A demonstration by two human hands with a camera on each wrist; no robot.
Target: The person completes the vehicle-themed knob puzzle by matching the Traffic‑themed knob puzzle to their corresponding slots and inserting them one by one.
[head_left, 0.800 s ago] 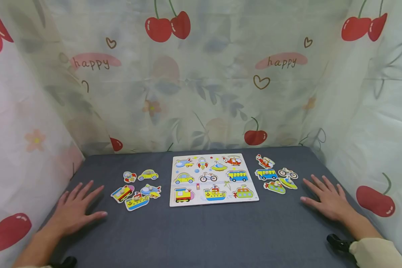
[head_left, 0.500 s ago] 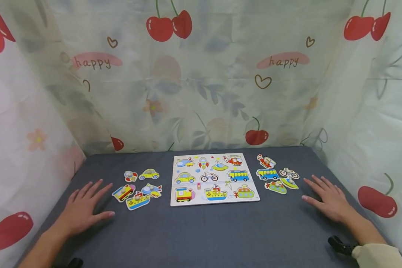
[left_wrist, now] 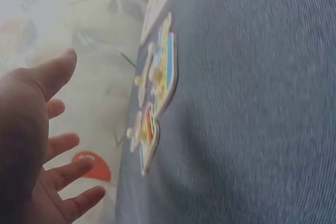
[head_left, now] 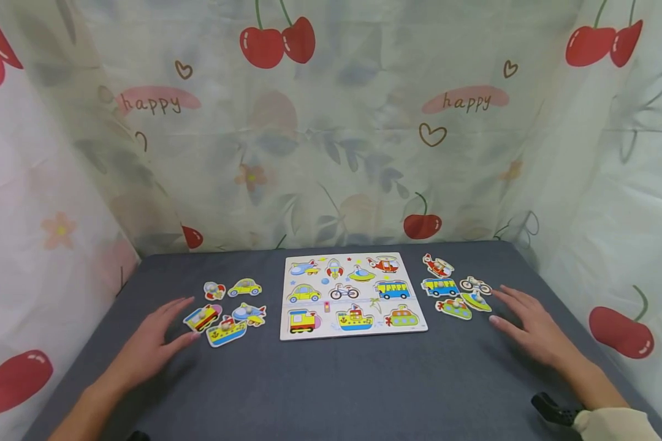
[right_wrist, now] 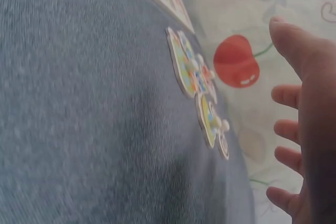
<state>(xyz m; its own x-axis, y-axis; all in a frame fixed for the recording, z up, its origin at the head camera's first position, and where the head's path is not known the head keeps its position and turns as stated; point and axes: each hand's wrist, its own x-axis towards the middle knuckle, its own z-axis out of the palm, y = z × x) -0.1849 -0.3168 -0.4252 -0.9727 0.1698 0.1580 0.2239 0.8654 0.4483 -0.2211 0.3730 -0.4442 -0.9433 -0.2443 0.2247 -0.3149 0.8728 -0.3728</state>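
My left hand [head_left: 149,343] hovers over the cloth with its fingers spread, holding nothing. Nearest it lies a train puzzle piece [head_left: 202,318], beside a ship piece [head_left: 226,331], a plane piece [head_left: 249,313], a car piece [head_left: 245,287] and a small rocket piece [head_left: 214,291]. My right hand [head_left: 537,327], also empty with fingers extended, is just right of a bicycle piece [head_left: 475,285] and a flying saucer piece [head_left: 476,300]. Further left are a submarine piece [head_left: 453,308], a bus piece [head_left: 440,287] and a helicopter piece [head_left: 438,266]. Knobs stand up from pieces in both wrist views.
Between the two groups lies a pale puzzle board [head_left: 353,296] printed with matching vehicles. Dark grey cloth [head_left: 331,386] covers the table. A cherry-patterned curtain [head_left: 331,153] hangs behind and at both sides.
My left hand has lifted and moved right, towards the train piece. My right hand has risen and shifted slightly left, near the bicycle piece. The pieces and board have stayed put.
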